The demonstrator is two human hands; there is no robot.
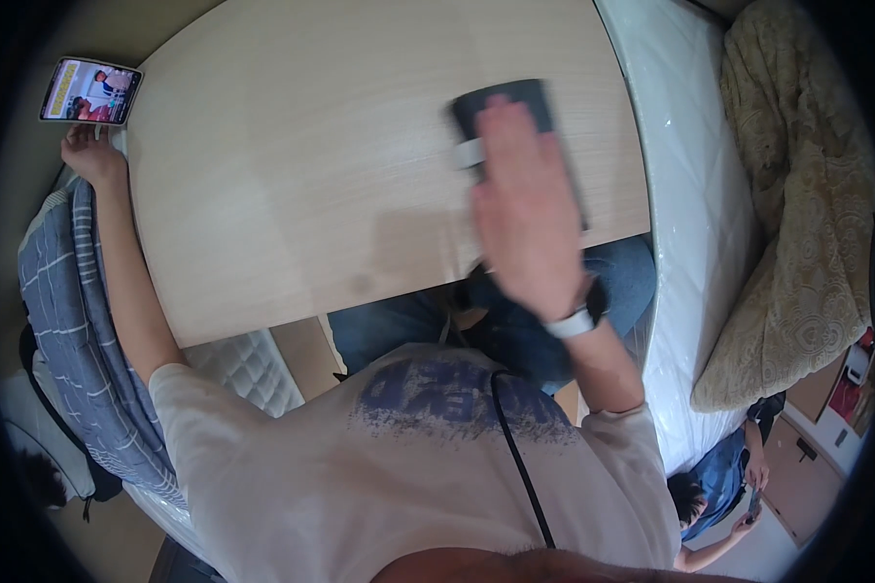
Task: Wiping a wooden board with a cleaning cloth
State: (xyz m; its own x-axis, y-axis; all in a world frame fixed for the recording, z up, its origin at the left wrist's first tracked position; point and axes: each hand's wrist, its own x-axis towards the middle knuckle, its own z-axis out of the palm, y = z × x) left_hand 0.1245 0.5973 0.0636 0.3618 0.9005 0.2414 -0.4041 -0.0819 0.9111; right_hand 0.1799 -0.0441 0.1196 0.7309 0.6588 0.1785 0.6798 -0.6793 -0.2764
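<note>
My right hand (529, 211), blurred, lies palm down over a dark grey folded cloth (507, 95) with a white tag-like patch on its left side. The cloth is on a light wood-grain tabletop (299, 160), near its right side. On that wrist are a white band and a dark band. At the far left, my left hand (95, 153) reaches past the table's edge to a smartphone (91, 91) with a lit screen. Its fingers meet the phone's lower edge, and the fingertips are hidden behind it.
A plastic-wrapped white mattress (689, 204) borders the table's right, with a patterned beige quilt (795, 204) on it. Blue checked bedding (65, 262) lies on the left. Behind at lower right, another person (714, 488) holds a phone; someone's dark hair shows at lower left.
</note>
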